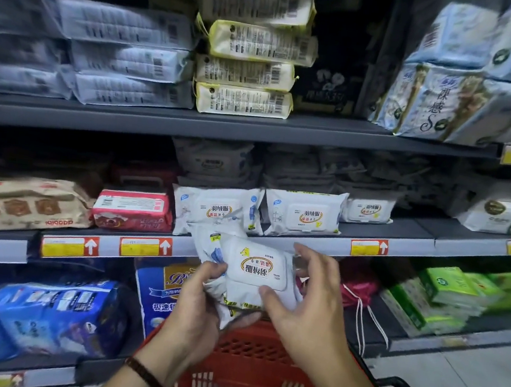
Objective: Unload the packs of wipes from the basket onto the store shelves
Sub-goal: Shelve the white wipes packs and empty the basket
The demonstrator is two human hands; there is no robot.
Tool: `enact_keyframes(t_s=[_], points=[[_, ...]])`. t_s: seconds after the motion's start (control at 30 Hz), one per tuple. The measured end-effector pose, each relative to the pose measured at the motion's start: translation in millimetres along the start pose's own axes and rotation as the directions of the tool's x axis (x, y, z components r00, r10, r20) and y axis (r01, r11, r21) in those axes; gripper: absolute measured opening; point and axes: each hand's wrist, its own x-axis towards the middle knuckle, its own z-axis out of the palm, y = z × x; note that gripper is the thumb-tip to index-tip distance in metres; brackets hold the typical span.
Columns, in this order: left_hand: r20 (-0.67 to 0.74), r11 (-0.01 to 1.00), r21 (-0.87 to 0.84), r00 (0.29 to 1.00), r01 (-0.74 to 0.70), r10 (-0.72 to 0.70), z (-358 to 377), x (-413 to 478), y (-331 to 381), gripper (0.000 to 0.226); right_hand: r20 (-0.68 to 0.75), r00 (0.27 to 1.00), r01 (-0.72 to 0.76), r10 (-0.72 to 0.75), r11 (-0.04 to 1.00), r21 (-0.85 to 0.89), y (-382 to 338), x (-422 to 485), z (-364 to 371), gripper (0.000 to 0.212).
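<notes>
Two hands are in view, the left hand (203, 300) and the right hand (309, 304), gripping two white packs of wipes (256, 271) between them at six o'clock. At twelve o'clock of those, three matching packs (305, 213) stand along the front of the middle shelf (415, 238); those in shadow behind are too dim to count. At twelve o'clock of the view is a stack of four yellow-edged packs (247, 71), with three grey packs (129, 59) piled at its nine o'clock. One red pack (134, 209) and one brown pack (25, 202) lie at nine o'clock. The middle shelf's edge carries four price tags (146, 246). There is one red basket (247, 364).
</notes>
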Motion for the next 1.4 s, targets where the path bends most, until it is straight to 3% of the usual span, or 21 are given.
enact_keyframes(t_s=[0.07, 0.17, 0.23, 0.33, 0.4, 0.47, 0.53, 0.63, 0.7, 0.8, 0.9, 1.03, 1.17, 1.4], points=[[0.01, 0.999, 0.045, 1.0, -0.018, 0.017, 1.7, -0.5, -1.6, 0.064, 0.134, 0.988, 0.088, -0.079, 0.994, -0.062, -0.9, 4.1, -7.3, 0.081], [0.056, 0.996, 0.045, 0.996, -0.078, 0.076, 12.0, -6.0, -7.3, 0.063, 0.272, 0.958, 0.154, -0.09, 0.963, -0.222, 4.7, 9.7, -18.0, 0.082], [0.089, 0.992, -0.038, 0.989, -0.117, 0.12, 19.9, -9.6, -12.3, 0.069, 0.224, 0.974, 0.022, 0.035, 0.969, -0.246, 1.7, 9.0, -21.7, 0.082], [0.113, 0.99, -0.097, 0.988, -0.098, 0.109, 24.4, -10.0, -20.7, 0.072, 0.14, 0.966, -0.203, 0.218, 0.973, -0.11, -4.0, 7.8, -14.6, 0.06], [0.081, 0.99, -0.075, 0.989, -0.119, 0.125, 21.4, -4.3, -26.6, 0.072, 0.15, 0.96, -0.223, 0.236, 0.97, -0.099, -2.5, 8.1, -13.3, 0.051], [0.081, 0.99, -0.043, 0.988, -0.131, 0.134, 20.6, -1.4, -26.6, 0.068, 0.165, 0.973, -0.131, 0.162, 0.974, -0.184, 1.5, 10.9, -21.8, 0.052], [0.085, 0.991, -0.02, 0.988, -0.129, 0.13, 21.3, -0.9, -23.8, 0.065, 0.259, 0.963, -0.005, 0.072, 0.968, -0.252, 2.9, 12.4, -36.0, 0.072], [0.118, 0.989, 0.03, 0.983, -0.147, 0.143, 23.5, -0.5, -22.9, 0.06, 0.449, 0.891, 0.214, -0.066, 0.933, -0.289, 1.3, 12.1, -52.3, 0.101], [0.134, 0.984, 0.06, 0.978, -0.168, 0.159, 27.8, -0.5, -23.9, 0.059, 0.457, 0.886, 0.221, -0.073, 0.935, -0.278, 1.4, 10.0, -57.0, 0.109], [0.122, 0.981, 0.088, 0.98, -0.171, 0.16, 39.9, -1.2, -25.6, 0.05, 0.415, 0.91, 0.13, -0.001, 0.95, -0.285, 1.8, 9.9, -65.5, 0.122], [0.141, 0.985, 0.098, 0.982, -0.143, 0.128, 59.9, 4.4, -24.1, 0.04, 0.282, 0.959, 0.06, 0.019, 0.961, -0.269, 7.7, 14.3, -78.1, 0.108], [0.117, 0.951, 0.16, 0.961, -0.265, 0.249, 91.6, 27.5, -29.3, 0.038, 0.034, 0.996, -0.074, 0.086, 0.961, -0.266, 29.7, 30.1, -92.7, 0.097], [0.075, 0.915, 0.213, 0.939, -0.343, 0.334, 117.3, 54.2, -36.4, 0.035, -0.172, 0.945, -0.308, 0.279, 0.935, -0.176, 55.2, 70.6, -112.4, 0.095], [0.066, 0.842, 0.377, 0.918, -0.386, 0.391, 139.8, 78.9, -37.4, 0.037, -0.372, 0.861, -0.422, 0.347, 0.896, -0.14, 93.8, 160.1, -131.5, 0.101]])
